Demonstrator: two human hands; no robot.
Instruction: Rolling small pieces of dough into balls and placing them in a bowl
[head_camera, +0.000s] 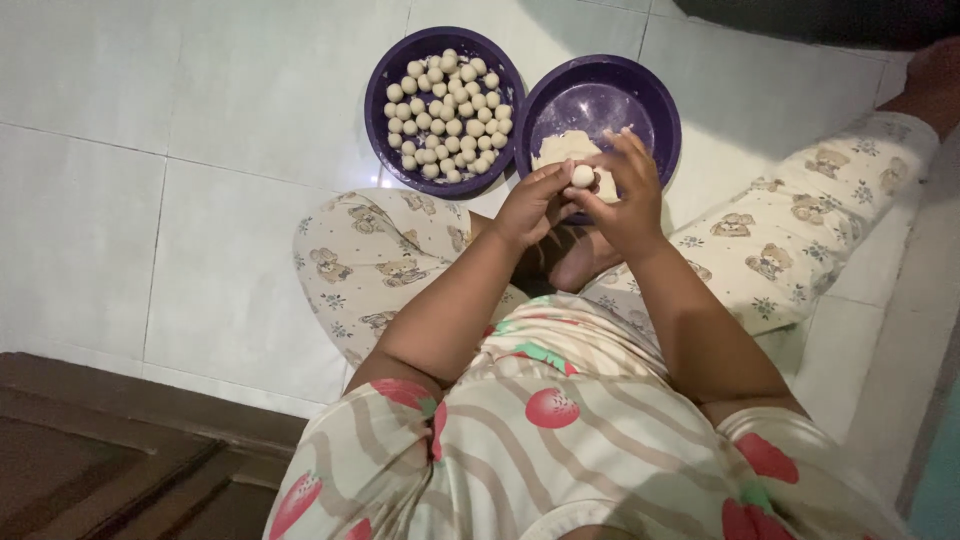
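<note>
I sit cross-legged on a white tiled floor. Between the fingertips of both hands I hold a small pale dough ball. My left hand pinches it from the left and my right hand cups it from the right. Just beyond my hands stands a purple bowl with a lump of dough in it. To its left, a second purple bowl holds several rolled dough balls.
My legs in patterned trousers spread left and right of my hands. A dark wooden threshold runs along the lower left. A wall edge rises at the right.
</note>
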